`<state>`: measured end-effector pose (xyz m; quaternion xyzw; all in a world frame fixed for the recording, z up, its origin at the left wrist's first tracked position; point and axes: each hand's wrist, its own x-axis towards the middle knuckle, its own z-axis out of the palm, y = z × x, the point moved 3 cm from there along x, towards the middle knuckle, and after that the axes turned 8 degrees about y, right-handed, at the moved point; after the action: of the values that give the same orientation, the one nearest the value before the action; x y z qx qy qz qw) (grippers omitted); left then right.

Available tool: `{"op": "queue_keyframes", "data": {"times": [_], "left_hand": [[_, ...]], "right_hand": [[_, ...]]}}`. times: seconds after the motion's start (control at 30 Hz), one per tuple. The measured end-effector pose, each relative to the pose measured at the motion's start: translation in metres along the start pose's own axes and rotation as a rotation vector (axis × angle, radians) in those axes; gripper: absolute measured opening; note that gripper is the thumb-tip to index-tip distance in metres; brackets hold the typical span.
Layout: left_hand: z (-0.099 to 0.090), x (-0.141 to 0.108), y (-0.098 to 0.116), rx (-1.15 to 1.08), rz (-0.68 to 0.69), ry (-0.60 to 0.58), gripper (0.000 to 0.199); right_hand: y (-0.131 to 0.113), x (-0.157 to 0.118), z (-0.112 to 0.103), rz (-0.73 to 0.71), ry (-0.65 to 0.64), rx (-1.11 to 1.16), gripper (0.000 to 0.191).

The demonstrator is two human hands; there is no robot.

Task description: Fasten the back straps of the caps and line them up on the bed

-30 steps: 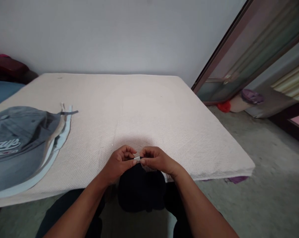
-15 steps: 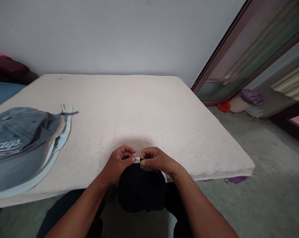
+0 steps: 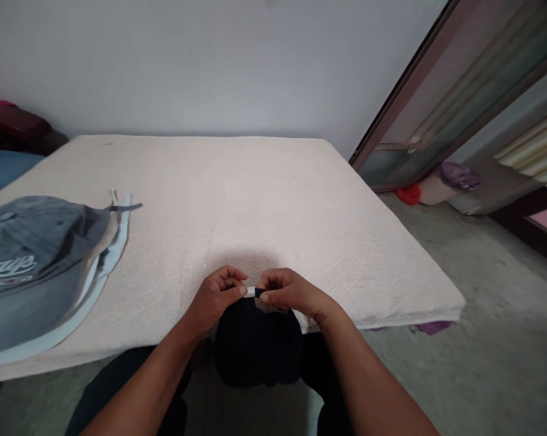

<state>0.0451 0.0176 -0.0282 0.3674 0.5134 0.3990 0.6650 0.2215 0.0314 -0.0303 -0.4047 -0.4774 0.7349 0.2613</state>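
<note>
A dark cap (image 3: 258, 348) hangs between my knees at the near edge of the padded table. At its upper rim, my left hand (image 3: 221, 298) pinches a small whitish buckle (image 3: 250, 292) between thumb and forefinger. Just right of it, my right hand (image 3: 289, 293) grips the cap's dark strap (image 3: 258, 292), which runs into the buckle. A bit of crinkled clear material (image 3: 268, 307) shows under the right fingers. To the left lies a stack of caps, a grey cap (image 3: 37, 242) with white lettering on top and paler ones beneath.
A cream textured cover (image 3: 264, 200) spreads over the table up to the grey wall. Right of it is concrete floor (image 3: 504, 290), with a red item (image 3: 408, 194) and a purple bundle (image 3: 459, 175) by the doorway.
My right hand has shifted slightly right from the buckle, so a short length of dark strap now shows between them. The left hand keeps its pinch.
</note>
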Motion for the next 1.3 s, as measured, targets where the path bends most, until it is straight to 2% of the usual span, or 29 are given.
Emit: {"op": "queue_keyframes", "data": {"times": [0.27, 0.47, 0.67, 0.8, 0.93, 1.1, 1.3], "left_hand": [[-0.001, -0.001, -0.002, -0.05, -0.014, -0.02, 0.025], [0.002, 0.002, -0.001, -0.007, 0.006, -0.037, 0.024], [0.005, -0.001, -0.001, -0.002, 0.014, -0.071, 0.023], [0.004, -0.002, 0.002, -0.111, -0.057, -0.06, 0.013], [0.0, -0.004, 0.002, -0.221, -0.105, -0.157, 0.016], [-0.002, -0.006, 0.001, -0.153, -0.034, -0.253, 0.036], [0.002, -0.007, 0.0, -0.087, -0.135, -0.31, 0.031]], "right_hand": [[-0.009, -0.009, -0.004, -0.005, -0.001, -0.023, 0.02], [-0.001, -0.002, 0.003, 0.049, 0.04, -0.06, 0.029], [0.001, 0.001, 0.008, 0.081, 0.05, 0.029, 0.021], [-0.001, 0.0, 0.008, 0.112, 0.047, 0.144, 0.016], [-0.003, -0.001, 0.006, 0.104, 0.065, 0.179, 0.017], [-0.003, -0.002, 0.004, 0.124, 0.061, 0.175, 0.017], [-0.004, -0.006, -0.002, 0.129, 0.077, 0.164, 0.015]]}}
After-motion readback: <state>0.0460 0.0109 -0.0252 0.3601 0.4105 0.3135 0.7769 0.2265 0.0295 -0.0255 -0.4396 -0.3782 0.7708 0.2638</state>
